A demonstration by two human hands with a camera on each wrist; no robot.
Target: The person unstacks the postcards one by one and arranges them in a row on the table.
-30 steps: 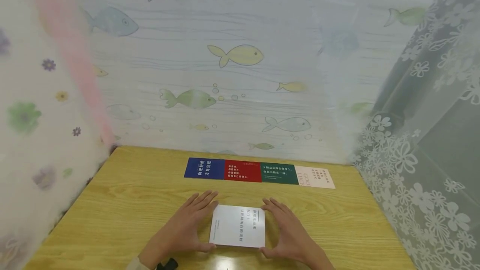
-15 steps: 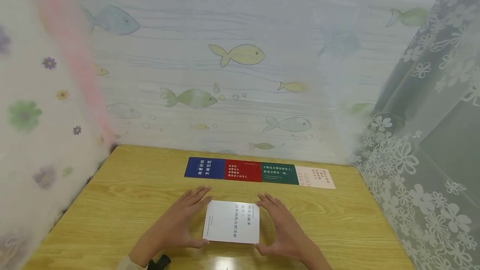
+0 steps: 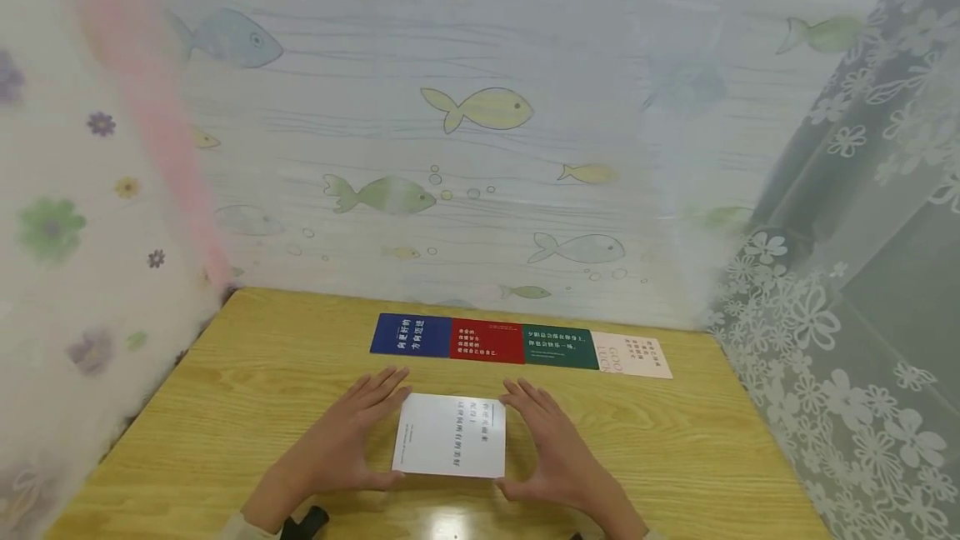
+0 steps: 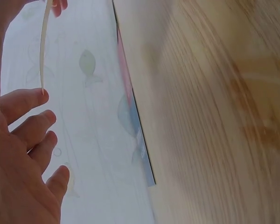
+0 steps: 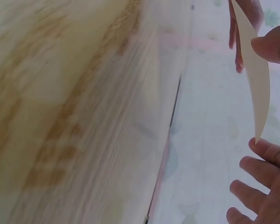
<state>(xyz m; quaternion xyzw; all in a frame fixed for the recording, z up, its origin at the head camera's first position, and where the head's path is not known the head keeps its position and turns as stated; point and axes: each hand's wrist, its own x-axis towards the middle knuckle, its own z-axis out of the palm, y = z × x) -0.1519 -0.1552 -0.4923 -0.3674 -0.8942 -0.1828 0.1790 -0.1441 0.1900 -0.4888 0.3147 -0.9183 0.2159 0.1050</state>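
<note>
A white card [image 3: 450,436] printed with dark characters is held above the wooden table, its printed face up. My left hand [image 3: 341,444] holds its left side, thumb at the near corner and index finger at the far one. On the right side my right hand [image 3: 555,452] grips the near and far corners the same way. From the left wrist, the card [image 4: 43,51] appears as a thin edge at the index fingertip, with the other fingers spread. The right wrist view catches the card [image 5: 257,84] slightly bowed, between the thumb and index finger.
Along the back of the table [image 3: 225,407] lies a row of cards: blue [image 3: 411,336], red [image 3: 487,341], green [image 3: 561,347] and pale pink [image 3: 633,355]. Behind it hangs a fish-patterned sheet [image 3: 480,215]. A lace curtain [image 3: 840,373] borders the right side.
Both hands have shifted left and a little farther from me, carrying the white card between them. The row of cards at the back stays in place.
</note>
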